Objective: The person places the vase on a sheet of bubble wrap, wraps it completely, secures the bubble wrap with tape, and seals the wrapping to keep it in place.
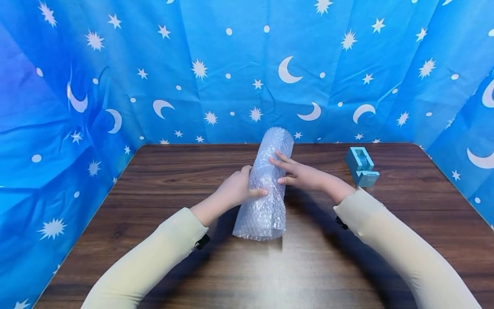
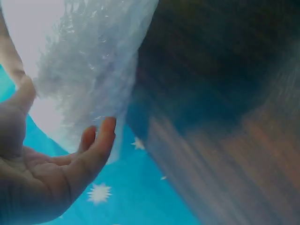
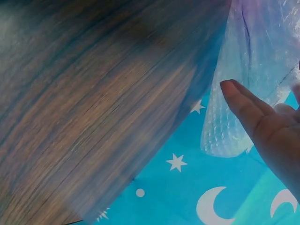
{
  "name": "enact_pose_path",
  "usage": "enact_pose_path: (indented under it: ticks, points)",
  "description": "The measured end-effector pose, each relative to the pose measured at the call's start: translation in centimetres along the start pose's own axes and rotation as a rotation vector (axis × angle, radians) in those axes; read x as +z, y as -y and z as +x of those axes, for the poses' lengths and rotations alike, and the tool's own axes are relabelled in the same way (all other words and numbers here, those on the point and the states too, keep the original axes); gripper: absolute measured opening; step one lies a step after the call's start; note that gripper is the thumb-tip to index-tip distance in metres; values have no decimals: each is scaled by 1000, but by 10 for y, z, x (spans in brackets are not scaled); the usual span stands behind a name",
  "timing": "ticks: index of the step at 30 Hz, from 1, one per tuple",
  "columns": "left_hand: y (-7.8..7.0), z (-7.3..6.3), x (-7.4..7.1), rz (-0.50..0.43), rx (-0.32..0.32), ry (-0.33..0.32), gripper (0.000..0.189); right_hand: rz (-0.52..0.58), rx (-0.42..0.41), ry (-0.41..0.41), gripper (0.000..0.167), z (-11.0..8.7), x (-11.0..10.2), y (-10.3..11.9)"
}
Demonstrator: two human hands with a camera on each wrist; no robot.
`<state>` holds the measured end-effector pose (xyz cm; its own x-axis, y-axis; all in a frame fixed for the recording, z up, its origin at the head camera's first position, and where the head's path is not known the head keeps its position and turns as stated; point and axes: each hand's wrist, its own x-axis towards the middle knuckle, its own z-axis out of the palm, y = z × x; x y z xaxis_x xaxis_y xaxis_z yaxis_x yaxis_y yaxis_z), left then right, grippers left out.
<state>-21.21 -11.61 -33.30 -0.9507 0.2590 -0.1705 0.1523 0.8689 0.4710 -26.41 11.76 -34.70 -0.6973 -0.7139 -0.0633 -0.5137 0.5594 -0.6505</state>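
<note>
A roll of clear bubble wrap (image 1: 266, 189) stands tilted over the middle of the table, its upper end leaning toward the back and its loose, flared lower end toward me. My left hand (image 1: 241, 186) holds its left side, thumb across the front and fingers bent round behind. In the left wrist view those fingers (image 2: 96, 154) curve along the bubble wrap (image 2: 93, 61). On the opposite side my right hand (image 1: 301, 173) rests against the roll with spread, fairly straight fingers. The right wrist view shows a straight finger (image 3: 241, 101) alongside the bubble wrap (image 3: 225, 131).
A light-blue tape dispenser (image 1: 361, 166) sits on the dark wooden table (image 1: 166, 180), right of the roll. Behind and beside the table hangs a blue curtain (image 1: 239, 51) with white moons and stars. The roll's upper end overlaps the table's back edge in the head view.
</note>
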Motion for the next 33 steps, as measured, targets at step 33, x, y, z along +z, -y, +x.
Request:
enact_pose_path:
  ticks: [33]
  points:
    - [-30, 11, 37, 30, 336, -215, 65, 92, 44, 20, 62, -23, -17, -35]
